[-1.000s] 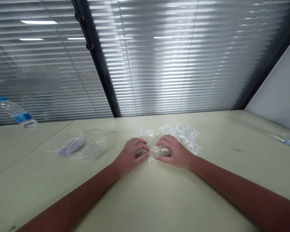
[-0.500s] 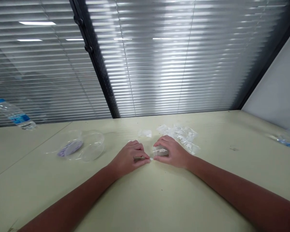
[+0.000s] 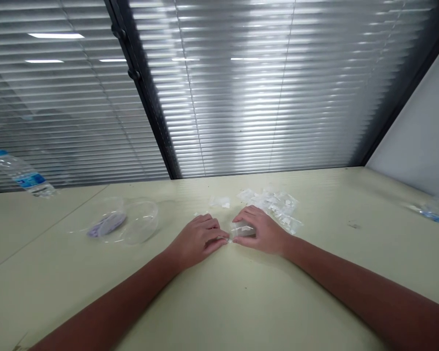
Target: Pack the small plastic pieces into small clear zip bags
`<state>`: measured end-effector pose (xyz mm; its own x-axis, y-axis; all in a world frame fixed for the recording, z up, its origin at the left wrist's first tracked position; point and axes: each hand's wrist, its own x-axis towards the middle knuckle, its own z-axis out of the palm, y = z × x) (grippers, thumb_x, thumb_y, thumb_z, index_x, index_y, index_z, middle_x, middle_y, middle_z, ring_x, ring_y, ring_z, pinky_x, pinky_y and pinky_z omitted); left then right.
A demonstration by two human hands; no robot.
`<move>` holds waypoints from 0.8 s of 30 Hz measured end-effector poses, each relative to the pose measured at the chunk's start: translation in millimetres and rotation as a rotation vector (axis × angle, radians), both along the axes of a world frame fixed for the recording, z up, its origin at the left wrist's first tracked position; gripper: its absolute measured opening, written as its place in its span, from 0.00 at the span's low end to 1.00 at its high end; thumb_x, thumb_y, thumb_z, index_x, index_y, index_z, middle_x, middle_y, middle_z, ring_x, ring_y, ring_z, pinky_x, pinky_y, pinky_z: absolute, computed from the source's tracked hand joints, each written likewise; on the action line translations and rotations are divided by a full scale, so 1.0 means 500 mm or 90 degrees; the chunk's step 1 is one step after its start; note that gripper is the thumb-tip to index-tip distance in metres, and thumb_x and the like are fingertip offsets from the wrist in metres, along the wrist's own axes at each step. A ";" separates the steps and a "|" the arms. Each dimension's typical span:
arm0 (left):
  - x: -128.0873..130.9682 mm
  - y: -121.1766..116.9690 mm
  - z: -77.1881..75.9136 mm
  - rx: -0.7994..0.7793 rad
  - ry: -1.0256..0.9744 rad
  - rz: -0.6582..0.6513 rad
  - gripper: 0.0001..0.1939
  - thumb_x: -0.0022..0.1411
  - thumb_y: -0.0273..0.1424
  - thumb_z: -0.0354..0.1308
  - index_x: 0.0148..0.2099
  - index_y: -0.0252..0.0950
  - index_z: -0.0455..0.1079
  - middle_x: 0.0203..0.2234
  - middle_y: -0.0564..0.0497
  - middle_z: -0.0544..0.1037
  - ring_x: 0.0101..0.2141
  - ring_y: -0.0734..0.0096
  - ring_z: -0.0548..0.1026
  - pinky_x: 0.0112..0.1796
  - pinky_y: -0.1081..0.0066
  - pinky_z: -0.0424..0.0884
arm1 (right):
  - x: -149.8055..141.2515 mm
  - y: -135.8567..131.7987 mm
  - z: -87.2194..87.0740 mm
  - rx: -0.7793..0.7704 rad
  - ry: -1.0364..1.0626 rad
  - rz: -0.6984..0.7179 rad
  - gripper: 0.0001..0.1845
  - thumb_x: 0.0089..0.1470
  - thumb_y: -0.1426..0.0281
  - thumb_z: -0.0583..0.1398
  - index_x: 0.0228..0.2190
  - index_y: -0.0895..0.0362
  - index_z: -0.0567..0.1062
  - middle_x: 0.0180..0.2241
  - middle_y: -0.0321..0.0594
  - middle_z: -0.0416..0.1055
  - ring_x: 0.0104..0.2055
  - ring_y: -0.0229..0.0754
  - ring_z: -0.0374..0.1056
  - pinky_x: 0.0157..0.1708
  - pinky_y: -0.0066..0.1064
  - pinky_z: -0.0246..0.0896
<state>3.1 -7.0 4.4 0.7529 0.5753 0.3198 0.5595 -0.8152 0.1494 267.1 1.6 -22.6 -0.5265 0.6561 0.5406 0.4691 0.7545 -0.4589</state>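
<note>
My right hand (image 3: 261, 229) is curled round a small clear plastic container (image 3: 243, 228) with a whitish patch on it, close to the table top. To its left, my left hand (image 3: 201, 238) has its thumb and forefinger pressed together right beside the container's left end. A tiny pale bit shows at those fingertips, too small to name. Just beyond the right hand lies a loose heap of small clear plastic bags (image 3: 274, 201) with white pieces in them. One more clear bag (image 3: 220, 202) lies apart, beyond the gap between my hands.
On the left stand clear round plastic tubs (image 3: 142, 223), with a purple item (image 3: 108, 224) among them. A water bottle (image 3: 26, 174) with a blue cap is farther left, and another bottle (image 3: 437, 213) is at the right edge. Window blinds (image 3: 234, 107) rise behind the pale table (image 3: 219, 302).
My left fingers have closed a little more, and the gap between thumb and forefinger is narrower. My right hand and the container stay in place.
</note>
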 end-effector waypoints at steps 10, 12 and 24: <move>0.011 -0.008 0.011 0.065 0.050 -0.017 0.14 0.77 0.34 0.51 0.41 0.40 0.77 0.32 0.49 0.77 0.38 0.63 0.71 0.40 0.63 0.62 | 0.001 -0.005 0.005 -0.006 -0.009 -0.005 0.18 0.55 0.62 0.71 0.46 0.51 0.76 0.42 0.40 0.76 0.47 0.49 0.71 0.50 0.45 0.66; 0.014 -0.010 0.013 0.078 0.064 -0.016 0.13 0.77 0.33 0.50 0.41 0.39 0.75 0.33 0.49 0.76 0.38 0.63 0.71 0.40 0.63 0.62 | 0.001 -0.004 0.004 -0.004 -0.009 -0.004 0.18 0.55 0.62 0.71 0.46 0.51 0.76 0.41 0.40 0.76 0.47 0.49 0.71 0.50 0.45 0.66; 0.020 -0.017 0.007 -0.061 -0.068 0.051 0.10 0.76 0.31 0.47 0.41 0.38 0.68 0.37 0.49 0.75 0.38 0.63 0.70 0.41 0.64 0.66 | 0.003 -0.003 0.003 0.005 -0.023 -0.001 0.19 0.56 0.60 0.71 0.47 0.51 0.76 0.42 0.41 0.76 0.47 0.49 0.71 0.49 0.44 0.67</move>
<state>12.8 -15.6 8.1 0.6674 0.6641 0.3370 0.5992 -0.7476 0.2866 268.6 0.2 -21.1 -0.5452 0.6527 0.5261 0.4866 0.7574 -0.4354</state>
